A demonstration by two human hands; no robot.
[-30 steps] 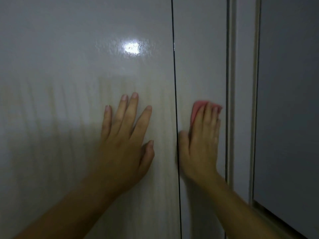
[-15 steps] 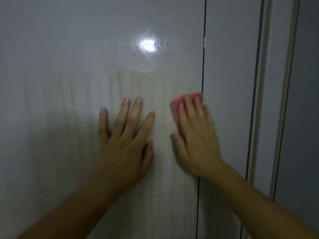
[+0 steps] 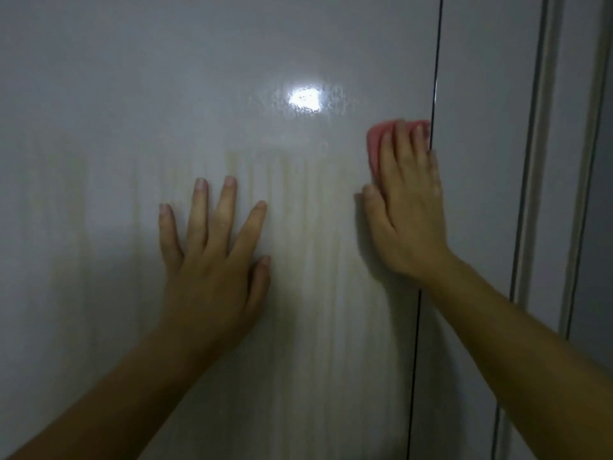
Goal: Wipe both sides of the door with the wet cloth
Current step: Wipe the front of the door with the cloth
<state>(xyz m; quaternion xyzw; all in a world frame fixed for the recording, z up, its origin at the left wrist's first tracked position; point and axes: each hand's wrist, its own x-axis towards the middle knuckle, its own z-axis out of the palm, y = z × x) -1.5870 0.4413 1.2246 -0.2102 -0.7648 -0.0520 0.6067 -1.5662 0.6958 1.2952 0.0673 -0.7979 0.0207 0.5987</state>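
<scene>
Head view, quick check: where does the wet cloth [image 3: 376, 144] sit?

— Right of centre in the frame, pinned flat against the door [image 3: 232, 78] under the right hand [image 3: 408, 207]. The fingers are straight and together, pressing rather than curling. Pink shows above the fingertips and to their left.

— Which way does the unwiped part lie?

— Leftward and down, I'd judge. Pale vertical streaks [image 3: 298, 227] run down the centre of the frame between the two hands, below the light glare [image 3: 305, 99].

— What stands in the way of that sweep?

— The left hand [image 3: 212, 257], lower centre, palm flat on the door, fingers spread wide, holding nothing. It is well apart from the cloth, yet in its path.

— And to the right?

— The dark seam [image 3: 434, 78] runs just at the right hand's outer edge. Beyond it are a neighbouring panel [image 3: 481, 161] and a frame strip [image 3: 537, 161]. The door's other side is out of view.
</scene>
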